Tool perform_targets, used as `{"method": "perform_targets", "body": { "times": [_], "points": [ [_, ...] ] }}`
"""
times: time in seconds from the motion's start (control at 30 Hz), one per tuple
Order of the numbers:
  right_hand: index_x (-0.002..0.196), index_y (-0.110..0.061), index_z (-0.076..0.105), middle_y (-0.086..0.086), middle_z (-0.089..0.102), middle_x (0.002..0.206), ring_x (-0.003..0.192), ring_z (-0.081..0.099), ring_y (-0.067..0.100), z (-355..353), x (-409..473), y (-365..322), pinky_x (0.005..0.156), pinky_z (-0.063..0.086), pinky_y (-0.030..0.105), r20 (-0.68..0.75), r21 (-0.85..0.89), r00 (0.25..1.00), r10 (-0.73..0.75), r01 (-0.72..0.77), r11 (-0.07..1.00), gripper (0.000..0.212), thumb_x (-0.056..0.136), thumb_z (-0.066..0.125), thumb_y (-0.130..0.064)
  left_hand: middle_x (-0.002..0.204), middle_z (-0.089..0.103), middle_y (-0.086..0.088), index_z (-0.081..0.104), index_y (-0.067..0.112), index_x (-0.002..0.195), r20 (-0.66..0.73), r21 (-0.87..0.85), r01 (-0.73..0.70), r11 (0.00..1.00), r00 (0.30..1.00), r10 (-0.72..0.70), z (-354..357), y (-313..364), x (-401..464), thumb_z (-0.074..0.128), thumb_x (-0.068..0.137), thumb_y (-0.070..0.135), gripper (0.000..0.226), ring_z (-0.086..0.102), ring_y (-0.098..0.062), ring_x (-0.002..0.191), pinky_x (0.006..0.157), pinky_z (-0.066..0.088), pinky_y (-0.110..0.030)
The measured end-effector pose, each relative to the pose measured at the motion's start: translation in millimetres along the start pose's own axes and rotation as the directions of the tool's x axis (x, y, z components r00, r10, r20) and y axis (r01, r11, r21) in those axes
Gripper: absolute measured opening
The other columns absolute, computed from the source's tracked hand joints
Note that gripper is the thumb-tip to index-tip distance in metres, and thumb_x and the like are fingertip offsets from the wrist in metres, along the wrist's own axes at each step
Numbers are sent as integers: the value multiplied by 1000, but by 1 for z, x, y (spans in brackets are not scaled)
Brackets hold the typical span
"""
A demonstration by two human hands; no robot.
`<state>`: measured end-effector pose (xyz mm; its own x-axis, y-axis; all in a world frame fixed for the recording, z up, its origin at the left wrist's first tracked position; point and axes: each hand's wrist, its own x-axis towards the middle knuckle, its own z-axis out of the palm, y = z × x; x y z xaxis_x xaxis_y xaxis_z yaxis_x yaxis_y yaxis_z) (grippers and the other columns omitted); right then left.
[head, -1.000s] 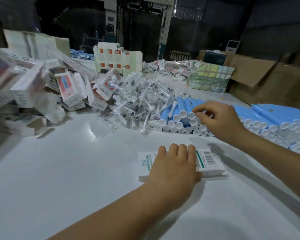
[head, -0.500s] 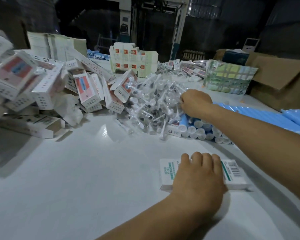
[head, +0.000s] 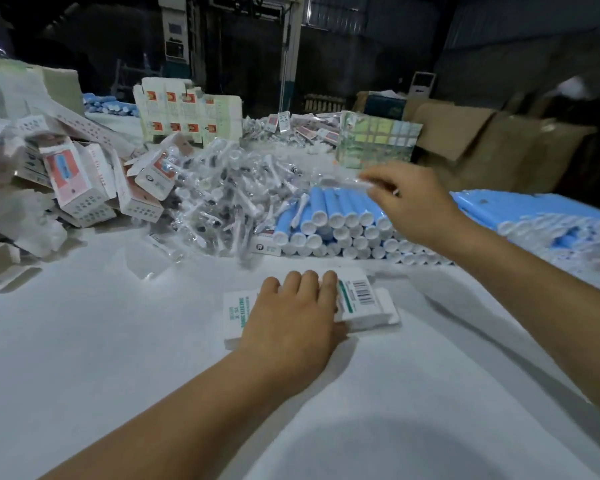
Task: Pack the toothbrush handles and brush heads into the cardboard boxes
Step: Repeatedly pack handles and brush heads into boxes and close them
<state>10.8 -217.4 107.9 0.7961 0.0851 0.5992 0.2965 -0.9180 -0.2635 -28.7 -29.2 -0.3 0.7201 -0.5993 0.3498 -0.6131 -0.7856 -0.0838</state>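
1. A wide white table (head: 84,358) filled most of the view, and all the goods lay on it.
2. Brown cardboard cartons (head: 482,147) stood at the far right edge, behind the table.
3. A long stack of blue toothbrush handles (head: 340,220) with white end caps lay on the right half of the table, the caps turned to the person.
4. A loose heap of brush heads in clear wrappers (head: 222,195) lay in the middle, touching the left end of the blue stack.
5. A pile of small printed boxes (head: 77,181), white with red and blue, lay tumbled at the left, just beside the heap.
6. A sheet of flat, unfolded box blanks (head: 187,109) stood upright behind the heap.
7. The cardboard box (head: 357,303), white with green print and a barcode, lay flat on the table near the person, in front of the blue stack.
8. The left hand (head: 291,327) rested on top of this box, with the fingers straight and close together, pressing it down.
9. The right hand (head: 413,202) was raised over the blue stack, and its fingertips pinched one wrapped brush head (head: 347,183), which was blurred and pointed to the left.
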Motion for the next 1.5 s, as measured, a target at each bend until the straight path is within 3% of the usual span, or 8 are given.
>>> {"method": "perform_targets", "body": {
  "times": [0.17, 0.37, 0.53, 0.63, 0.73, 0.83, 1.1, 1.5],
  "points": [
    [91, -22, 63, -9, 63, 80, 71, 55, 7, -3, -102, 35, 66, 39, 12, -218, 239, 959, 184, -130, 962, 19, 86, 64, -3, 127, 42, 0, 13, 19, 148, -73, 14, 54, 998, 996, -53, -1, -5, -4, 16, 91, 61, 71, 40, -24, 113, 87, 30, -37],
    [88, -1, 70, 7, 60, 88, 71, 50, 9, -2, -121, 51, 70, 39, 12, -230, 91, 971, 56, -36, 995, 14, 79, 67, 8, 119, 53, -6, 32, 13, 145, -61, 34, 104, 994, 993, -102, -8, -4, -6, 20, 88, 58, 74, 49, -29, 105, 83, 37, -40],
    [91, -1, 72, 14, 55, 87, 70, 53, 23, 4, -122, 39, 65, 44, 29, -179, -37, 984, 14, -21, 999, 13, 80, 70, 4, 108, 60, -11, 46, 7, 138, -92, 28, 96, 995, 991, -93, -7, 0, -6, 32, 89, 56, 71, 56, -34, 95, 77, 42, -42],
    [91, -7, 74, 10, 56, 84, 66, 53, 21, 9, -123, 27, 64, 41, 25, -213, -49, 977, 31, -43, 998, 13, 79, 72, -1, 97, 62, -12, 54, 3, 129, -133, 41, 50, 998, 990, -44, -7, 7, -8, 39, 92, 53, 64, 58, -34, 83, 69, 45, -41],
    [90, -23, 73, -5, 65, 81, 70, 60, 12, 17, -126, 9, 69, 43, 18, -174, 227, 970, 168, -126, 966, 24, 81, 69, -2, 96, 62, -10, 55, 4, 129, -136, 59, 16, 998, 991, -8, -9, 13, -9, 27, 87, 53, 70, 58, -31, 81, 67, 45, -40],
    [96, -38, 60, -9, 74, 82, 79, 69, 4, 23, -126, -6, 67, 50, 17, 74, 618, 943, 323, -298, 727, 35, 90, 56, -4, 99, 61, -10, 53, 5, 132, -135, 44, 22, 999, 991, -16, -11, 15, -8, 23, 86, 54, 74, 57, -31, 84, 69, 44, -40],
    [88, -28, 66, -11, 65, 66, 61, 59, 2, 14, -128, 5, 56, 44, 12, -137, 709, 853, 504, -270, 651, 30, 91, 54, -1, 123, 49, -5, 26, 14, 148, -108, 26, 140, 990, 985, -137, -8, 6, -4, 12, 87, 59, 77, 46, -27, 108, 86, 34, -38],
    [92, -19, 69, -13, 71, 70, 59, 62, -5, 28, -132, -13, 54, 45, 8, 71, 803, 858, 509, -352, 481, 30, 88, 56, 8, 129, 47, -7, 21, 14, 148, -129, 55, 240, 969, 964, -232, -4, 4, 4, 14, 86, 59, 77, 44, -28, 112, 86, 35, -39]
  ]
}}
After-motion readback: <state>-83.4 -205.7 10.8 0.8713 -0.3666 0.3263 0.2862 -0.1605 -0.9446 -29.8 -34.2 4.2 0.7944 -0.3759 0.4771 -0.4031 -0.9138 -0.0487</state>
